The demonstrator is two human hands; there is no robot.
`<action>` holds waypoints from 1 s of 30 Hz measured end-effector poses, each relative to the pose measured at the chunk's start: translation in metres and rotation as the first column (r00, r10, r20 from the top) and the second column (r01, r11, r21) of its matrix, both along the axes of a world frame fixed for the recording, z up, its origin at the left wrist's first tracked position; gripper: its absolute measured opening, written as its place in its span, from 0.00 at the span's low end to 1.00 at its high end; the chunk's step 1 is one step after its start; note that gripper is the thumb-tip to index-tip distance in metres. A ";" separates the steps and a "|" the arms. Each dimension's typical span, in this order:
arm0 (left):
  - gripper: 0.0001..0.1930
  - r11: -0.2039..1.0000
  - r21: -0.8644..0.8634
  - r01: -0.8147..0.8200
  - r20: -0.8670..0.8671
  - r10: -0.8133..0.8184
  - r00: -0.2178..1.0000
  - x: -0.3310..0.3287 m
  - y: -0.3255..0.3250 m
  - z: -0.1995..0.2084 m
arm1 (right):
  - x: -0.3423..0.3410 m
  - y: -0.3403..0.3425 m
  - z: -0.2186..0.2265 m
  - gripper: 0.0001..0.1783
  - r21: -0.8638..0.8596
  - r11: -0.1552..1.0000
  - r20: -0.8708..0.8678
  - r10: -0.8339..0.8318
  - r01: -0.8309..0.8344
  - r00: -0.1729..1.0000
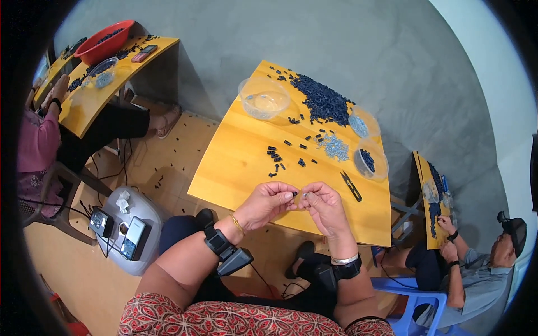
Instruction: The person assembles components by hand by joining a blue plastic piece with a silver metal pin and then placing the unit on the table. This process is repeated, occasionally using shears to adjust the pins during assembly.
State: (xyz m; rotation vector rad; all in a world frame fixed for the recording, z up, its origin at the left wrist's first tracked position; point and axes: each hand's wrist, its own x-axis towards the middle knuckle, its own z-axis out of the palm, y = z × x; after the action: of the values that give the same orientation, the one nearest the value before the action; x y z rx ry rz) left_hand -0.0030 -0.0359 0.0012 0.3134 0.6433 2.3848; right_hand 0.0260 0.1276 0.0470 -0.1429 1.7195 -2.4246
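Yellow tabletop (235, 162): is spreading before the seated person; the clock here is centring on the hands, twelve pointing away from the body.
Left hand (270, 203): is closing thumb and forefinger on a black piece (294, 194), gripping with the tips alone, presumably leaving its inner end free and in sight.
Right hand (325, 206): is pinching a tiny grey bit (305, 194), fingertips almost meeting; so fine a hold is probably suiting something this small.
Held pair: is sitting just beside one another above the tabletop's near part, close to the body, likely for a clear view; whether they are touching, I cannot tell.
Loose black pieces (274, 155): are lying at eleven, seemingly spread apart for easy picking.
Grey heap (335, 147): is resting at one, within easy reach of the right hand.
Black heap (322, 99): is lying farther out, between twelve and one, perhaps so the near area is serving as workspace.
Clear bowl (246, 106): is standing beyond, past eleven.
Tubs: one with grey bits (372, 129) is standing past one, another with black pieces (381, 166) at two, their walls probably stopping small parts straying.
Snips (352, 186): are lying near three, beside the right hand.
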 end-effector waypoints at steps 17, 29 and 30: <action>0.08 1.000 -0.016 -0.006 0.030 0.007 1.000 -0.002 0.000 -0.003 | 0.002 -0.011 0.001 0.05 0.356 0.922 -0.243 -0.068 0.154 0.968; 0.08 0.997 -0.070 -0.023 0.018 0.024 1.000 -0.001 0.000 -0.003 | -0.001 -0.012 -0.002 0.05 0.579 0.701 -0.561 -0.029 0.417 0.827; 0.08 0.997 -0.071 -0.024 0.019 0.025 0.999 0.000 0.000 -0.003 | -0.001 -0.012 0.000 0.06 0.603 0.672 -0.575 -0.008 0.430 0.818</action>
State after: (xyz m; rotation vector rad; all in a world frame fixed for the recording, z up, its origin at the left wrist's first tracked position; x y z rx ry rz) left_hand -0.0034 -0.0357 -0.0017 0.2521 0.7244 2.3790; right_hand 0.0251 0.1157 0.0465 -0.5661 2.9801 -1.7091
